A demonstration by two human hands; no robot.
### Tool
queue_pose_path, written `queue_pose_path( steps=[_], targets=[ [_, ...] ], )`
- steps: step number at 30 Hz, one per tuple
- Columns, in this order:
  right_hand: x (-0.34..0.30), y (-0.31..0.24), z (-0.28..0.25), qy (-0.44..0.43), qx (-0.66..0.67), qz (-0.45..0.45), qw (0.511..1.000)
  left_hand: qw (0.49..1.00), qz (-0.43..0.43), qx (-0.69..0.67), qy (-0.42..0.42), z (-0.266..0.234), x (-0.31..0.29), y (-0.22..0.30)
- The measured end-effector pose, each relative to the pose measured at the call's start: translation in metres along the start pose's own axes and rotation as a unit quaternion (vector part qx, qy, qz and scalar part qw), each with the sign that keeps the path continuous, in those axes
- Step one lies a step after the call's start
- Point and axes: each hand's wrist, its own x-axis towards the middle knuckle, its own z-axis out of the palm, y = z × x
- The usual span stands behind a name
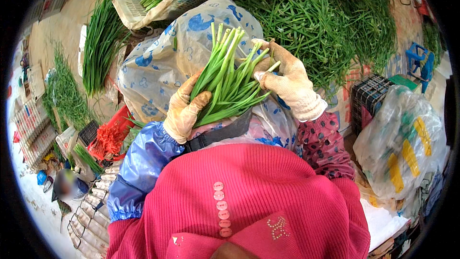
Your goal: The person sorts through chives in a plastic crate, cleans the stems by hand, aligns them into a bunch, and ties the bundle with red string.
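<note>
A bunch of garlic chives (224, 72) lies in my hands above my lap, pale cut ends pointing away and leaves curving back toward me. My left hand (186, 108), in a stained cream work glove, is closed around the leafy part, thumb on top. On the other side, my gloved right hand (291, 80) pinches a few stalks near their pale ends, thumb and fingers curled toward the bunch. Some of its fingertips are hidden behind the stalks. Under the bunch, a clear plastic sheet with blue prints (191, 43) covers my lap.
A cream plastic crate (128, 13) of chives stands ahead, left of a wide heap of loose green leaves (316, 24). Further left lies a long chive bundle (101, 43), with red ties (109, 139) nearer. At right are a black crate (366, 96) and a clear plastic bag (407, 139).
</note>
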Motion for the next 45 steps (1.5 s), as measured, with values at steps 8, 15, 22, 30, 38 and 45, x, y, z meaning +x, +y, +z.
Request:
queue_pose_path(
  steps=[8, 15, 22, 30, 38, 45],
  targets=[
    [0.0, 0.016, 0.004, 0.016, 0.32, 0.021, 0.947, 0.999, -0.01, -0.044, -0.015, 0.007, -0.002, 0.004],
    [0.008, -0.002, -0.015, 0.186, 0.27, -0.055, 0.943, 0.995, -0.028, -0.094, -0.032, 0.008, -0.002, 0.005],
    [0.014, -0.055, -0.006, 0.072, -0.49, -0.265, 0.827, 0.998, -0.019, -0.063, -0.023, 0.008, -0.002, 0.005],
    [0.038, -0.014, -0.004, 0.144, -0.424, -0.463, 0.765, 0.999, 0.011, 0.002, -0.051, 0.006, -0.002, -0.001],
    [0.029, -0.07, 0.003, 0.101, -0.481, -0.295, 0.82, 0.989, 0.022, 0.144, -0.019, 0.0, 0.0, -0.008],
    [0.061, -0.032, 0.004, 0.155, -0.547, -0.432, 0.7, 0.994, -0.009, 0.102, -0.034, 0.003, 0.005, -0.006]
  ],
)
